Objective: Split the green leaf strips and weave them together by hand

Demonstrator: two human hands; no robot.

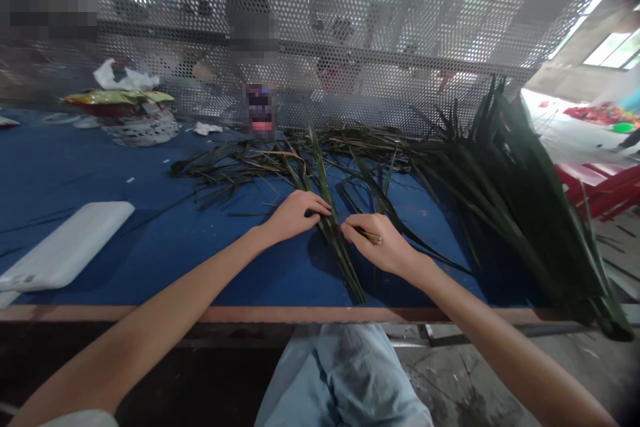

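Observation:
A long dark green leaf [336, 240] lies on the blue table top [150, 240], running from the far pile toward the near edge. My left hand [295, 213] rests on it with fingers curled, pinching the leaf. My right hand [373, 240] is closed just right of the leaf, holding a thin stick-like tool [373, 236] whose tip meets the leaf beside my left fingertips. The two hands nearly touch.
A scatter of loose leaves [280, 160] covers the middle back of the table; a big bundle of leaves [520, 193] leans at the right. A white flat tray [65, 243] lies left. A perforated metal screen [350, 33] stands behind; a person sits beyond it.

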